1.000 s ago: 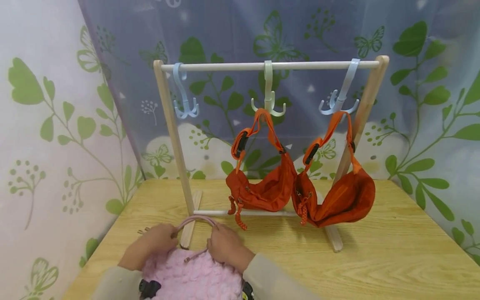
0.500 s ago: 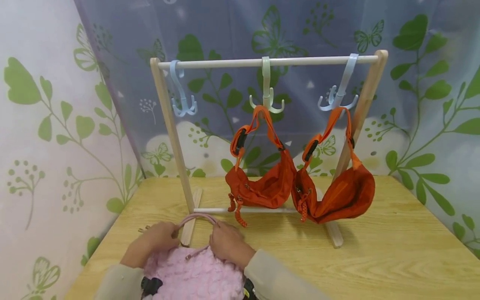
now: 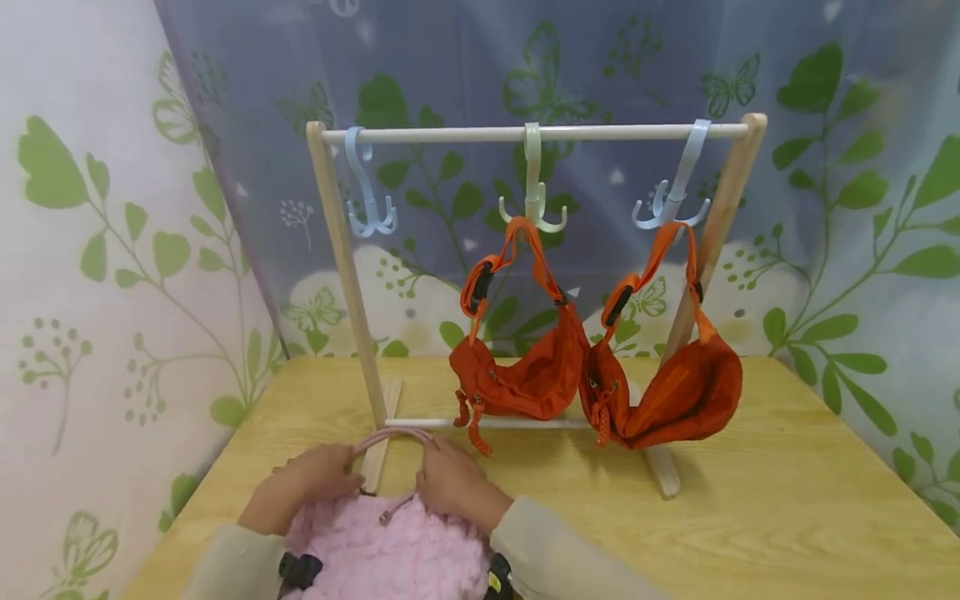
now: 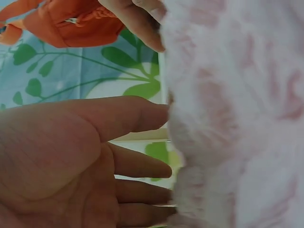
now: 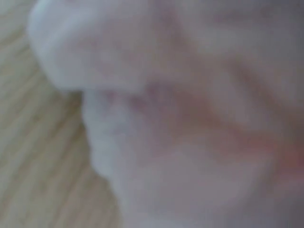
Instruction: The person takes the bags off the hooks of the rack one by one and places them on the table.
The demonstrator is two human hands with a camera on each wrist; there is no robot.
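Note:
A fluffy pink drawstring bag (image 3: 397, 550) is low in the head view, its pink cord (image 3: 405, 432) arching above the top edge and one end hanging in front. At the left of the cord, my left hand (image 3: 318, 475) pinches the bag's top. My right hand (image 3: 453, 479) grips the cord on the other side. The left wrist view has the thumb and fingers (image 4: 142, 194) of my left hand right at the edge of the pink plush (image 4: 232, 118). Blurred pink plush (image 5: 156, 156) fills most of the right wrist view, where my right hand is hidden.
Behind the bag stands a wooden rack (image 3: 345, 275) with a white top bar. A blue hook (image 3: 367, 196) hangs at its left. Orange waist bags (image 3: 532, 367) (image 3: 667, 392) hang from the green hook (image 3: 533, 183) and the right blue hook (image 3: 675, 187).
The head view tilts down and back up slightly. Both hands keep their hold at the top of the pink bag, nearly still.

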